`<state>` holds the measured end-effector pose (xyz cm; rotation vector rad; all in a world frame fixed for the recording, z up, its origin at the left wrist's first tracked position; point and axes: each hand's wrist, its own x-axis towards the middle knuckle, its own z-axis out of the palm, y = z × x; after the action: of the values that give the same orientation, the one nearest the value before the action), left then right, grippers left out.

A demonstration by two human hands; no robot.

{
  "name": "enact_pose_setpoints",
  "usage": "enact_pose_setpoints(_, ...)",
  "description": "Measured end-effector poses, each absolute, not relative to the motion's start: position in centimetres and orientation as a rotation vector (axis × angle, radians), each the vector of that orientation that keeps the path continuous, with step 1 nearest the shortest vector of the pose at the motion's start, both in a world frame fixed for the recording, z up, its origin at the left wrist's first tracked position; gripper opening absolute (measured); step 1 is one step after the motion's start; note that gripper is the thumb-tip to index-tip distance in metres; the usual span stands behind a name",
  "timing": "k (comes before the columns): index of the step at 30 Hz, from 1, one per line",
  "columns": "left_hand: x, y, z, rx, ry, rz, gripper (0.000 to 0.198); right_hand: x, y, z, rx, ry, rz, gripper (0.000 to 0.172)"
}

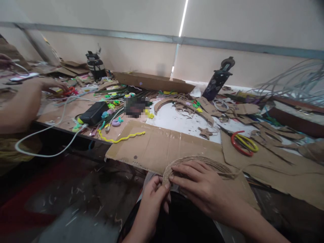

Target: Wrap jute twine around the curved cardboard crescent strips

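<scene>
A curved piece covered with rows of brown jute twine (217, 164) lies along the cardboard's near edge, just above my lap. My left hand (157, 192) is closed in a pinch around its left end, thumb on top. Across the middle of the curve rests my right hand (199, 182), its fingers stretched out and pressing lightly on the twine. My right thumb is hidden. From the piece's right end a loose strand of twine trails off to the right over the cardboard. Whether cardboard lies beneath the twine rows is hidden.
Under my hands lies a cardboard sheet (162, 143) with a yellow wavy strip (121, 137). Scissors (243, 143) with red and yellow handles lie right. Behind are a cardboard arc (187, 103), a cardboard star (205, 132) and a dark bottle (216, 82). Another person's arm (22, 104) reaches in left.
</scene>
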<state>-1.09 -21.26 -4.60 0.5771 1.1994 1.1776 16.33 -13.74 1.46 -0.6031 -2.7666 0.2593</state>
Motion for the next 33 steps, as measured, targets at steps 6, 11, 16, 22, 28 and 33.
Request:
enact_pose_setpoints(6,-1.0,-20.7,-5.0,0.598,1.24,1.141,0.039,17.0,-13.6,1.1,-0.6,-2.77,0.274,0.035)
enact_pose_setpoints(11,-0.9,-20.5,-5.1,0.546,1.273,1.124,0.042,17.7,-13.5,1.3,-0.615,-2.774,0.25,0.042)
enact_pose_setpoints(16,-0.9,-20.5,-5.0,0.527,1.278,1.128,0.043,17.6,-13.6,1.5,-0.634,-2.755,0.215,0.04)
enact_pose_setpoints(22,-0.9,-20.6,-4.8,0.537,1.284,1.131,0.041,17.0,-13.6,1.3,-0.635,-2.753,0.179,0.039)
enact_pose_setpoints(28,-0.9,-20.5,-4.9,0.539,1.277,1.139,0.04,17.1,-13.6,1.3,-0.668,-2.77,0.163,0.039)
enact_pose_setpoints(33,-0.8,-20.5,-4.7,0.523,1.267,1.155,0.039,17.4,-13.7,1.5,-0.664,-2.757,0.222,0.042)
